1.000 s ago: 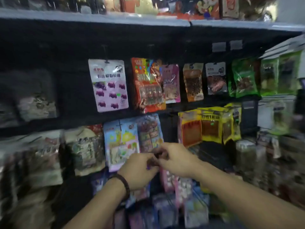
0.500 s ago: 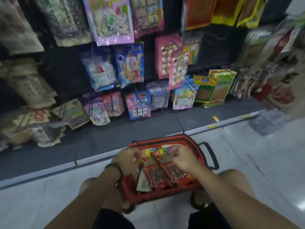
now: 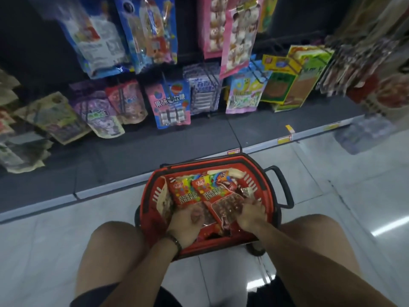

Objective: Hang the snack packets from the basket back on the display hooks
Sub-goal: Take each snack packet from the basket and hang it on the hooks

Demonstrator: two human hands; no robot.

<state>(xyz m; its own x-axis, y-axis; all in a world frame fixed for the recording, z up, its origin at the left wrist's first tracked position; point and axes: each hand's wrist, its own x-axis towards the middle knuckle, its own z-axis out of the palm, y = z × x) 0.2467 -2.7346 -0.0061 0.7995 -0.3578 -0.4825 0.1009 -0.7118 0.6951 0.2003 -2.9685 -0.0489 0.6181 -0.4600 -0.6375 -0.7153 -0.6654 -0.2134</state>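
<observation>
We have come down from the hooks (image 3: 257, 70) to the basket (image 3: 148, 197). Left hand (image 3: 187, 219) and right hand (image 3: 252, 212) now grasp packets (image 3: 186, 192) by its near edge, so another hanging begins.

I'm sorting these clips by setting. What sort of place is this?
Probably a shop's snack aisle: rows of hanging sweet packets, a red shopping basket holding snack packets, and yellow price tags on the edge of the bottom shelf.
</observation>
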